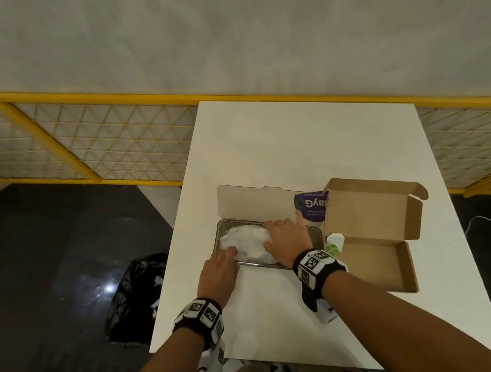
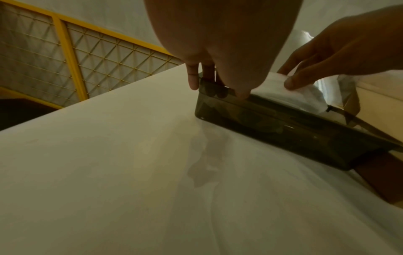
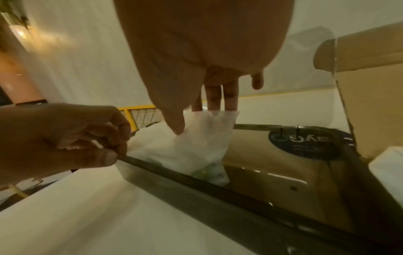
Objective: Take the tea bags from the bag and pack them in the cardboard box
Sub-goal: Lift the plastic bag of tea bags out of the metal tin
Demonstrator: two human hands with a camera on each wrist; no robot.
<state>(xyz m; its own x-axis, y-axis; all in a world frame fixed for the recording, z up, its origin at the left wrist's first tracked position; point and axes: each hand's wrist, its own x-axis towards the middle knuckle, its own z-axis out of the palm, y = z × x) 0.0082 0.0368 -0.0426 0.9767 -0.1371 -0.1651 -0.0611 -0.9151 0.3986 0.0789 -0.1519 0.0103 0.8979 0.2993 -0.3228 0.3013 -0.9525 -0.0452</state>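
A smoky clear plastic container (image 1: 316,236) with its lid laid back stands mid-table, and a white plastic bag (image 1: 246,240) lies inside it. My left hand (image 1: 230,253) pinches the container's near left rim (image 2: 272,127), fingers inside and thumb outside. My right hand (image 1: 280,234) pinches the top of the bag (image 3: 200,143) between thumb and fingers; something green shows through the bag's lower part. The open brown cardboard box (image 1: 376,268) sits just right of the container. A white tea bag (image 1: 335,240) with a green tag lies between the two.
The container's open lid carries a purple label (image 1: 310,206). The cardboard box's lid (image 1: 372,208) stands up at the back. A yellow mesh fence (image 1: 79,137) runs behind the table. A black rubbish bag (image 1: 134,299) lies on the floor to the left.
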